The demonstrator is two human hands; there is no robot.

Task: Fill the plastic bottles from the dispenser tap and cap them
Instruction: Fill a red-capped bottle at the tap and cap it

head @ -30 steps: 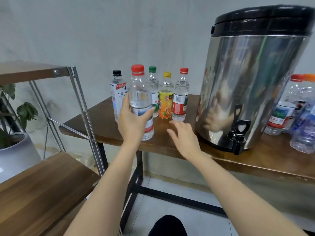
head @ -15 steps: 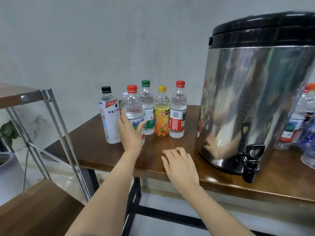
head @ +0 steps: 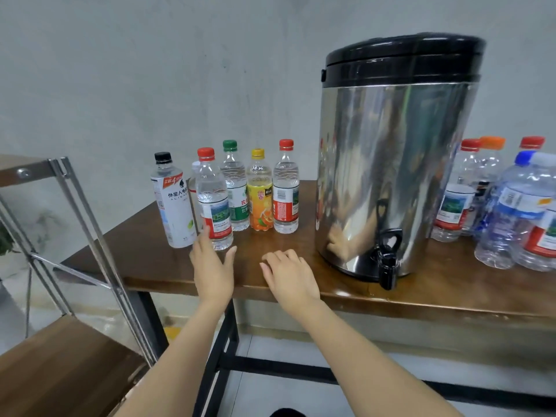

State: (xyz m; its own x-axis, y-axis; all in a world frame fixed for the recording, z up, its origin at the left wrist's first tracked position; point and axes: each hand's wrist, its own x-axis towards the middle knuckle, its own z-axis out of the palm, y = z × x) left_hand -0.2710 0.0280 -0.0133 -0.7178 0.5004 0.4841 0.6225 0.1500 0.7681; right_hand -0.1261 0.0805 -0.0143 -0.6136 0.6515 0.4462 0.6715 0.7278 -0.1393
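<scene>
The left hand [head: 212, 266] is lying open, its straight fingers touching the lower label of a red-capped bottle [head: 213, 200]. That bottle is standing upright, capped and apparently full, at the front of a cluster of capped bottles [head: 259, 194] on the left part of the bench [head: 144, 260]. The right hand [head: 290, 275] is resting on the bench with loosely curled fingers, holding nothing, between that cluster and the dispenser [head: 397, 152]. By the look of it, this bottle is being parked with the finished ones. Doing that well is calling for a soft release, drawing the fingers straight back toward the body. The black-capped bottle [head: 173, 206] is standing just beside it, and a sideways brush could be knocking the neighbours over. Apparently empty bottles [head: 508, 206] are sitting to the right of the dispenser, so the right hand is looking better placed for the next pick. The tap [head: 388, 260] is hanging at the bench's front edge, leaving room beneath it for a bottle. A metal rack [head: 90, 236] is crowding the left side, while the stretch of bench between cluster and dispenser is giving the hands room.
</scene>
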